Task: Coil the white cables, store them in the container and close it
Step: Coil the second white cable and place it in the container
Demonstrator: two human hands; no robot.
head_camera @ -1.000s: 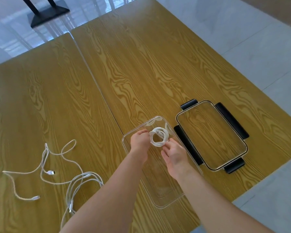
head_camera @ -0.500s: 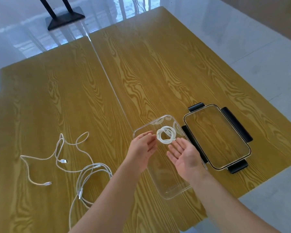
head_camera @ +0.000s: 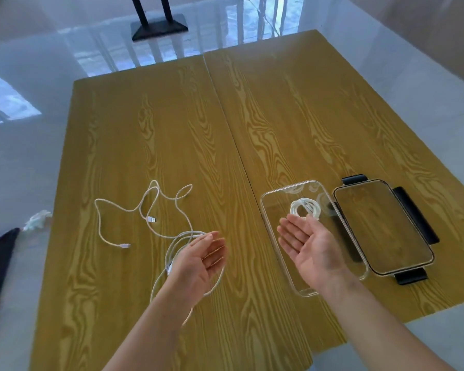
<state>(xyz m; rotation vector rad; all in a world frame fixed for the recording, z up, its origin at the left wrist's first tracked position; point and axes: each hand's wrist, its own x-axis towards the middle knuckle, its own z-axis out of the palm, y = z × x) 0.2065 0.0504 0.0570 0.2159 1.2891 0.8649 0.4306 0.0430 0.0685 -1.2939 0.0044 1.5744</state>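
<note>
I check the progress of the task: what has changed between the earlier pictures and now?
Both hands let go of the coiled cable, which now lies in the container. The left hand moved left, open, over the loose cables. The right hand drew back, open. The container, the lid and the loose cables stayed in place.

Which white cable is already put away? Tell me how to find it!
Find the clear container on the right half of the wooden table, beside its black-clipped lid. Inside lies a coiled cable, a small tight ring. The loose cables sprawl on the left.
</note>
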